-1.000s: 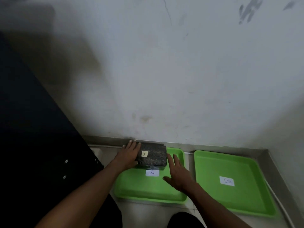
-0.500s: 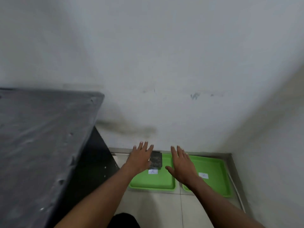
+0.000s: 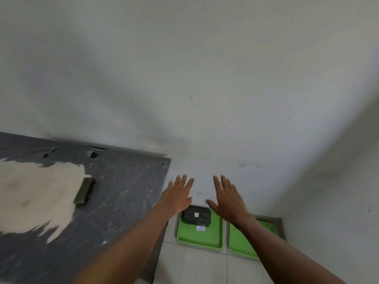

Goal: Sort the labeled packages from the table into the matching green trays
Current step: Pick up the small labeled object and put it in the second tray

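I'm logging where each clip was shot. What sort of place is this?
Probably a bare indoor corner set up as a sorting station, not a home room. Two green trays, the left tray holding a dark package, sit on a tiled floor against a scuffed white wall, beside a worn grey table.

- Both trays, left (image 3: pixel 200 238) and right (image 3: pixel 244 242): bright green
- Package (image 3: pixel 196 216) in left tray: dark speckled grey, pale label
- Table (image 3: pixel 114 201): dark grey, pale patch
- Package on table (image 3: pixel 84 191): olive
- Wall (image 3: pixel 205 78): off-white
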A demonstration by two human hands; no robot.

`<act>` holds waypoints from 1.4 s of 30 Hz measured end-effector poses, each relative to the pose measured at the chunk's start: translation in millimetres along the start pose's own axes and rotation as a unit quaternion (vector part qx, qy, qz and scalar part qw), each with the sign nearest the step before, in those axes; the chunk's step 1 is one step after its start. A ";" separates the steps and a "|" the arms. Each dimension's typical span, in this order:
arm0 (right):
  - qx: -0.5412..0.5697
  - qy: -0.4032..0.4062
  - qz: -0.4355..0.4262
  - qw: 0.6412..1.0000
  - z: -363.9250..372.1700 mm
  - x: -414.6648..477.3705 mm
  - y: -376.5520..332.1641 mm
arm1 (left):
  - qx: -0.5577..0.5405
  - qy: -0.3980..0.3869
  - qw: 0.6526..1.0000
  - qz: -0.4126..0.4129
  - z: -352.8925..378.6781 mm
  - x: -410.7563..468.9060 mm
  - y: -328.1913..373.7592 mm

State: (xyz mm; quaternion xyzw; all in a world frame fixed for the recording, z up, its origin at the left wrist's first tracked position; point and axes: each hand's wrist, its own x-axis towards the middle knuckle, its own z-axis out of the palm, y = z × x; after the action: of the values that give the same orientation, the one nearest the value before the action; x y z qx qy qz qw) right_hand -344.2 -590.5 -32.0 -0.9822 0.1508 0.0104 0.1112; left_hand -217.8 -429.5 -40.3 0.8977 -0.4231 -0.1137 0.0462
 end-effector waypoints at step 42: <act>0.042 -0.108 -0.045 0.992 131.7 124.5 -427.2 | -0.051 -0.062 0.992 -0.101 4.2 -142.9 -414.7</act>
State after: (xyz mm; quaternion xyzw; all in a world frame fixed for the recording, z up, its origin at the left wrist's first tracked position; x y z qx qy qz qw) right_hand -96.1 -200.6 -75.2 -0.9756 0.0943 0.1052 0.1681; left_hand 3.7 -54.9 -95.1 0.9236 -0.3262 -0.1941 0.0537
